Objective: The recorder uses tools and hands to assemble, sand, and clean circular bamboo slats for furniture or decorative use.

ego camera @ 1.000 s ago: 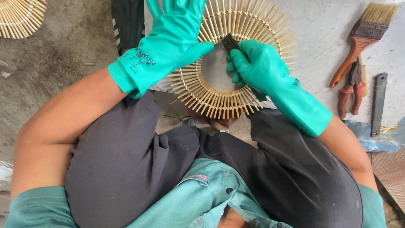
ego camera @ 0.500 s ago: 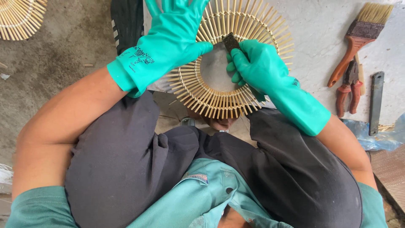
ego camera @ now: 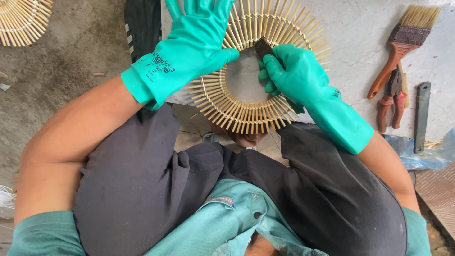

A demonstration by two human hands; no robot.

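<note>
Ring: second bamboo ring (ego camera: 21, 19) lies far left.
Left hand (ego camera: 192, 45): gloved, flat on the bamboo ring (ego camera: 237, 102), pinning it, nothing clasped.
Right hand (ego camera: 294, 73): grip closed around dark block (ego camera: 262, 47) at inner rim.
Progress: cannot tell.
Worktop (ego camera: 355, 47): paintbrush (ego camera: 403, 42), pliers (ego camera: 389, 102), file (ego camera: 421, 116) lying right.

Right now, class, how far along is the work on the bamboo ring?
Done: the bamboo ring looks fully assembled, its sticks fanning evenly. In hand: the left hand presses the ring flat while the right hand holds a small dark brush at the inner rim. Left: no coating difference shows, so progress is unclear; the big brush and pliers lie unused.
</note>
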